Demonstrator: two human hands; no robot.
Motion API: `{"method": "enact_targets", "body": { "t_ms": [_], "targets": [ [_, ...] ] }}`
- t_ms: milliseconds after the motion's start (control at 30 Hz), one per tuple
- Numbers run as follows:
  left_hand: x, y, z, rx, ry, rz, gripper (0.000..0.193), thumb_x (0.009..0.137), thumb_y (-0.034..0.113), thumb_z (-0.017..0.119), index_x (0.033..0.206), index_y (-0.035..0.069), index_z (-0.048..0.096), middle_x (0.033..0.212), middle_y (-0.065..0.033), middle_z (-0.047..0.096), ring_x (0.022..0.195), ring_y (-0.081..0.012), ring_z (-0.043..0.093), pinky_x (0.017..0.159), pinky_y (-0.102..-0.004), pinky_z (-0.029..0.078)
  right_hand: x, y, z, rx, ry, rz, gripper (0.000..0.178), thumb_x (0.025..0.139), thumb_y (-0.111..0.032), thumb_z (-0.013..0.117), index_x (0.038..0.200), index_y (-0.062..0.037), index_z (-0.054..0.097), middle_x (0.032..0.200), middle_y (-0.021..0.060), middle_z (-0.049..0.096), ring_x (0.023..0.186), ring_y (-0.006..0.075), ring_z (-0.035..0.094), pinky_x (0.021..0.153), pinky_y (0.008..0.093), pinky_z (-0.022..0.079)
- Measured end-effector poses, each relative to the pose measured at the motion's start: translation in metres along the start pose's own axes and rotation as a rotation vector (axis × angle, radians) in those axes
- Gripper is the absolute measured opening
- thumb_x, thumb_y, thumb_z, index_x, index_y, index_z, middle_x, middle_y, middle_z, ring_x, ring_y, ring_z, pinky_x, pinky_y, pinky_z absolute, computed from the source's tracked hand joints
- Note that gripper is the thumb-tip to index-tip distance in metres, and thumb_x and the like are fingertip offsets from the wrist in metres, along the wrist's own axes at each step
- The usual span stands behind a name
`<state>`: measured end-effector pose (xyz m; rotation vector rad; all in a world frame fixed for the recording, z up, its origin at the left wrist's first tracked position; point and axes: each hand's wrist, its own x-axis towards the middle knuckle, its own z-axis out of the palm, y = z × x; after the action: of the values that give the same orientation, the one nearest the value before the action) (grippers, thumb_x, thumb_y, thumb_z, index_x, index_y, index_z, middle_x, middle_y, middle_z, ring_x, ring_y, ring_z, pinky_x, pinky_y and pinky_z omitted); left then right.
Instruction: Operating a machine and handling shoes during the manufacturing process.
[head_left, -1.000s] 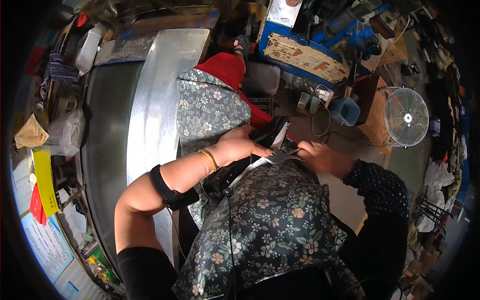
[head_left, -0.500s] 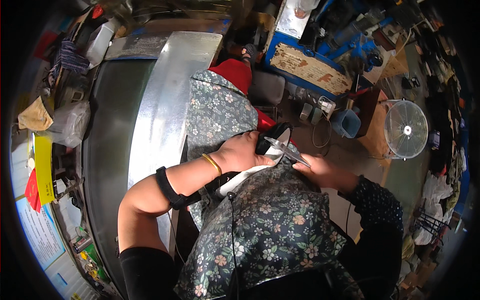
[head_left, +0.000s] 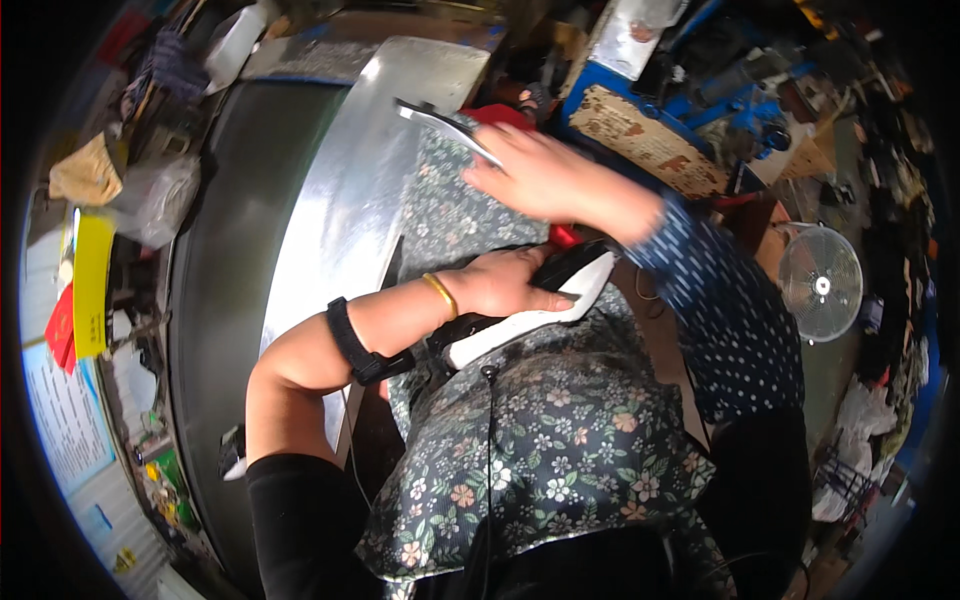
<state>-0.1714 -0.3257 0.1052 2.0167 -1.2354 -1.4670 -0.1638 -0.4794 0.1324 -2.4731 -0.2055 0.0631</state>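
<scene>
A black shoe with a white underside (head_left: 535, 315) lies across my lap on a floral apron (head_left: 540, 440), the white side turned up. My left hand (head_left: 510, 283) is closed round its black part, with the thumb over the white edge. Beyond it, my right hand (head_left: 530, 170) is raised over the far part of the apron and grips a silver scissor-like hand tool (head_left: 455, 130). The tool points left, toward the shiny metal bench edge (head_left: 330, 190), and is apart from the shoe. Motion blurs this hand and hides the tool's handles.
A dark belt-like surface (head_left: 250, 200) runs along my left. At the far right stand a blue-framed bench (head_left: 650, 135) and a round fan (head_left: 820, 285). A clear plastic bag (head_left: 165, 200) and a yellow card (head_left: 92, 285) are at the left edge.
My right hand has lifted the tool off the shoe's white edge and swung it away, up and left. The left hand keeps its hold on the shoe.
</scene>
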Motion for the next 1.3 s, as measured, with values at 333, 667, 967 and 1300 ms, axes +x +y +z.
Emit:
{"method": "enact_targets", "body": {
  "t_ms": [333,667,967,1300],
  "targets": [
    [-0.125,-0.047,0.018,-0.302,0.141,0.39,0.074,0.09,0.022,0.071,0.153,0.006,0.035,0.161,-0.0158,0.03,0.148,-0.0328,0.029,0.12,-0.0411,0.027,0.096,0.006,0.069,-0.018,-0.104,-0.379,0.034,0.092,-0.024,0.064,0.119,-0.0031,0.064,0.12,0.0197,0.062,0.112,0.0347,0.06,0.093,0.0434,0.049],
    [-0.085,-0.066,0.04,-0.443,0.569,0.486,0.091,0.072,0.03,0.088,0.147,0.004,0.043,0.148,-0.0172,0.048,0.14,-0.03,0.044,0.114,-0.0396,0.036,-0.138,0.1,0.05,0.845,-0.055,0.478,0.06,0.105,-0.049,0.043,0.104,0.0039,0.07,0.097,0.0119,0.072,0.094,0.0189,0.065,0.092,0.0337,0.048],
    [-0.027,-0.032,-0.057,-0.638,1.086,0.194,0.044,0.093,0.038,0.07,0.106,-0.003,0.063,0.086,-0.0021,0.063,0.079,-0.0083,0.053,0.07,-0.0261,0.046,-0.134,-0.002,0.021,1.044,0.126,0.022,0.081,0.097,-0.03,0.061,0.157,0.0025,0.016,0.159,0.0155,0.028,0.146,0.0219,0.028,0.119,0.0344,0.023],
    [-0.014,-0.039,0.021,-0.05,0.858,0.288,0.054,0.088,0.028,0.075,0.129,-0.002,0.056,0.118,-0.0199,0.066,0.11,-0.0327,0.063,0.097,-0.0398,0.049,-0.191,-0.013,-0.06,1.272,0.526,0.411,0.076,0.08,-0.005,0.065,0.15,0.005,0.036,0.145,0.0155,0.05,0.13,0.0201,0.05,0.11,0.0313,0.037]
  ]
}}
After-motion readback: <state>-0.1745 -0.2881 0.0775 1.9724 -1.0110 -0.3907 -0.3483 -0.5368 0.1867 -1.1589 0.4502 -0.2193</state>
